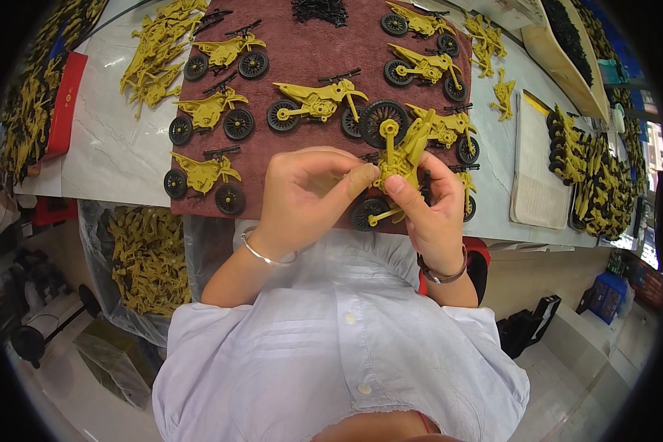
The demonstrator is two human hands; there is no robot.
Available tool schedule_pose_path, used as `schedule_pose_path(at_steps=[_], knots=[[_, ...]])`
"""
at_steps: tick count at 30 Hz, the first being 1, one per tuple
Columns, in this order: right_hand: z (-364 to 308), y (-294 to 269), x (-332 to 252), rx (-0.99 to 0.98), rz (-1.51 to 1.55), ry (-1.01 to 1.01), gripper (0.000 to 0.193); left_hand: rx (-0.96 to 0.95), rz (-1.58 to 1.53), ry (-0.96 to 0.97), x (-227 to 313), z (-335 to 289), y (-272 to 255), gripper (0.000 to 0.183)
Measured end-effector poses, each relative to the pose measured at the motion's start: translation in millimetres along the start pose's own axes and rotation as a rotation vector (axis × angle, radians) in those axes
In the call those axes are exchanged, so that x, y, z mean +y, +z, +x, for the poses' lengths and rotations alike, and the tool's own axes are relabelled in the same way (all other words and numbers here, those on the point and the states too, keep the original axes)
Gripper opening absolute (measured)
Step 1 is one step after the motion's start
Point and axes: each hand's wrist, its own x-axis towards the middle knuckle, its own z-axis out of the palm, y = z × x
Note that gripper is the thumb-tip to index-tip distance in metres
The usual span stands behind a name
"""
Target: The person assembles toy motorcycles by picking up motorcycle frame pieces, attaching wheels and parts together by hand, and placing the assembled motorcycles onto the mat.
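My right hand (436, 214) grips a yellow toy motorcycle (399, 158) with black wheels, tilted up above the front of the mat. Its thumb presses on the yellow body and the fingers wrap behind. From the other side my left hand (306, 193) reaches in, thumb and forefinger pinched together against the body. A bit of black shows by those fingertips, but what they hold is mostly hidden. Just beyond my hands stands another toy motorcycle (318, 102), lying on its side on the dark red towel mat (295, 55).
More yellow motorcycles (205, 173) lie in columns left and right on the mat. A pile of small black parts (320, 11) sits at its far edge. Yellow bodies (155, 55) are heaped at left. A lined bin (151, 258) of yellow parts stands below; a pale tray (539, 166) lies right.
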Motion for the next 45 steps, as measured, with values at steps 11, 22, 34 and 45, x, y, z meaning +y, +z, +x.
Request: schedule_pose_path(at_steps=[11, 22, 34, 45], knots=[[0.0, 0.3, -1.2, 0.027, -0.212, -0.145, 0.022, -0.028, -0.107, 0.119, -3.8, 0.0, 0.4, 0.004], [4.9, -3.7, -5.5, -0.092, -0.703, -0.493, 0.026, -0.131, -0.017, 0.198, 18.8, 16.5, -3.1, 0.037], [6.1, -29.0, -10.2, -0.115, -0.545, -0.601, 0.038, -0.063, -0.389, 0.058, 8.0, 16.4, -9.7, 0.024], [3.6, -25.3, -11.8, -0.121, -0.185, -0.343, 0.046, -0.350, 0.549, 0.265, 29.5, 19.6, -11.4, 0.039]])
